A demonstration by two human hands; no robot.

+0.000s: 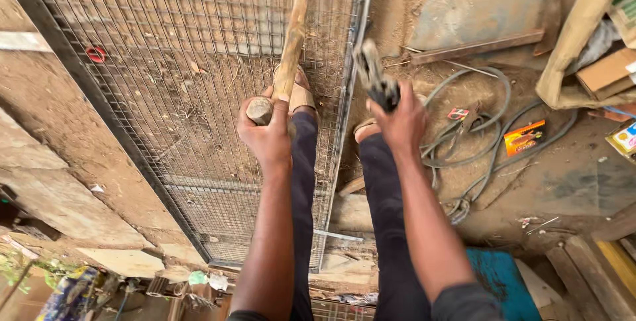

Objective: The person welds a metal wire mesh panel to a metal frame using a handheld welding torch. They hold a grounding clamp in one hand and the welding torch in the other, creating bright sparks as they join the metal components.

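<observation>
My left hand [266, 134] grips the end of a wooden handle [289, 53] that points away from me over a wire mesh panel [185, 49] in a dark metal frame. My right hand [402, 122] is closed around a dark metal tool [373, 76], held just right of the panel's bright right edge [350, 82]. Both my legs in dark trousers stretch forward below the hands. My left sandalled foot [301, 92] rests on the mesh; the right foot [366, 129] sits beside the frame edge.
Grey cables [477, 135] coil on the dirt floor to the right, with a clamp [467, 115] and a small orange box [525, 137]. A rusty steel bar [477, 48], cardboard [576, 36] and a blue stool [500, 281] lie further right. Stone blocks [59, 195] border the left.
</observation>
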